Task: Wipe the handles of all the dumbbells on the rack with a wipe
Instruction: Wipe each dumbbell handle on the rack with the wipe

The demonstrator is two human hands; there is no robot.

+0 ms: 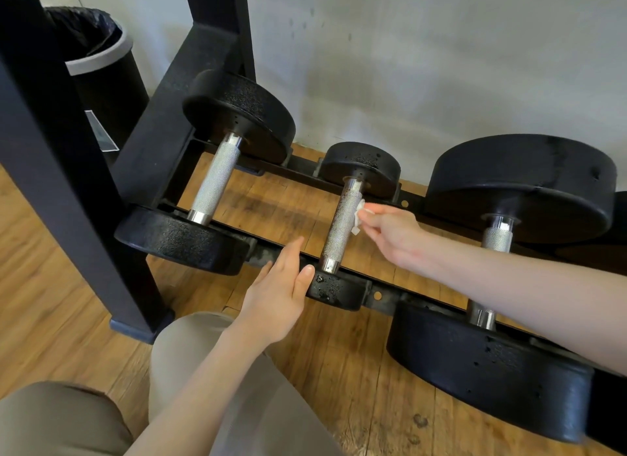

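Note:
Three black dumbbells lie across the low rails of a black rack (383,294). The small middle dumbbell has a knurled silver handle (341,226). My right hand (390,233) pinches a small white wipe (358,216) against the right side of that handle, near its far end. My left hand (281,291) rests with fingers apart on the front rail, its thumb touching the middle dumbbell's near head (334,289). The left dumbbell's handle (215,182) is bare. My right forearm partly hides the right dumbbell's handle (495,240).
A black bin with a liner (98,58) stands at the back left against the white wall. The rack's black uprights (57,157) rise on the left. The floor is wood planks (356,387). My knees in beige trousers (190,350) are at the bottom.

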